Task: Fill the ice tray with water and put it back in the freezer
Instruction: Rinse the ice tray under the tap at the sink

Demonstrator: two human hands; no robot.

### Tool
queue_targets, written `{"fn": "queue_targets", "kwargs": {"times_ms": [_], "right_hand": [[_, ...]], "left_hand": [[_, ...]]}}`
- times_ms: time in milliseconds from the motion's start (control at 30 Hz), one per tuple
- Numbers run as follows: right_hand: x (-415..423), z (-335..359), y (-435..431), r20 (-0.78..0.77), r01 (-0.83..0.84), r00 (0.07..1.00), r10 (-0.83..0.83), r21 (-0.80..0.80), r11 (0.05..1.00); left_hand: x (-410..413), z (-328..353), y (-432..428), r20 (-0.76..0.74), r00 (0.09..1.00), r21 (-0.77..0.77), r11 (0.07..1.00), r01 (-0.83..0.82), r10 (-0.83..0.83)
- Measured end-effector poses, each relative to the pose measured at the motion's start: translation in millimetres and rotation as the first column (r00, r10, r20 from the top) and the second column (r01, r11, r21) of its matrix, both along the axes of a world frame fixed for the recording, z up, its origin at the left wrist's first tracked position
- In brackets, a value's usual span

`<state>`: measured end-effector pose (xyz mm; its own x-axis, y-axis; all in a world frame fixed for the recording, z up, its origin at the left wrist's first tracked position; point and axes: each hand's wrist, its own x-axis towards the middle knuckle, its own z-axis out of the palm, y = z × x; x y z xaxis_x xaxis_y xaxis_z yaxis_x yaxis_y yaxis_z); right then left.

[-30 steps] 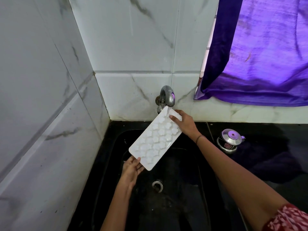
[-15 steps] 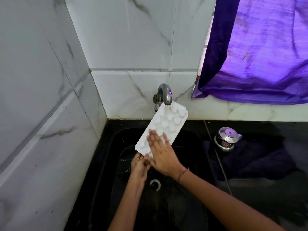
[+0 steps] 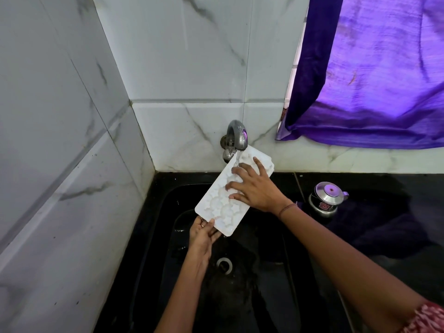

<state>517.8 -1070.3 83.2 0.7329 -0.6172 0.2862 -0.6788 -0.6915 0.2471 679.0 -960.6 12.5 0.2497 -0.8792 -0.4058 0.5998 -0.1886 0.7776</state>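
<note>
— Hands first, then: what's the near one doing?

— Left hand (image 3: pixel 203 233) has its fingers (image 3: pixel 208 227) curled round the near corner of the white ice tray (image 3: pixel 224 204), thumb on top, clamping it over the black sink (image 3: pixel 276 284).

— And the other?

— Right hand (image 3: pixel 254 188) lies flat on the moulded face, fingers (image 3: pixel 240 175) spread wide, not closed on anything, just pressing.

— Where's the tray?

— Tilted, far end raised. Beyond the right fingertips, water from the tap (image 3: pixel 236 135) runs onto that end. Off to the right of that hand, a small steel pot (image 3: pixel 326 198) sits on the counter, below a purple curtain (image 3: pixel 374 75).
</note>
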Motion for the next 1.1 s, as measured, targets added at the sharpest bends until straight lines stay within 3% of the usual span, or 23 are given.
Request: {"fn": "queue_targets", "kwargs": {"times_ms": [233, 400, 567, 733, 967, 1100], "right_hand": [[35, -32, 38, -0.068, 0.036, 0.997, -0.037, -0.006, 0.999], [36, -67, 62, -0.136, -0.212, 0.969, 0.208, -0.015, 0.977], [17, -71, 57, -0.149, -0.288, 0.947, 0.284, -0.011, 0.957], [-8, -41, 19, -0.059, -0.155, 0.986, 0.159, 0.066, 0.986], [-35, 3, -28, 0.014, 0.063, 0.998, -0.063, 0.037, 0.997], [-26, -2, -22, 0.078, 0.080, 0.994, -0.080, 0.000, 0.997]], "left_hand": [[-1, -1, -8, -0.045, 0.998, -0.023, 0.999, -0.039, 0.038], [5, -4, -4, -0.081, 0.992, -0.014, 0.995, -0.099, 0.097], [13, -10, 0, -0.117, 0.986, 0.002, 0.993, -0.119, 0.118], [11, -14, 2, -0.066, 0.990, 0.060, 0.991, -0.120, 0.124], [5, -16, 11, -0.040, 0.996, 0.080, 0.994, -0.080, 0.084], [2, -19, 14, -0.043, 0.996, 0.082, 0.994, -0.073, 0.077]]}}
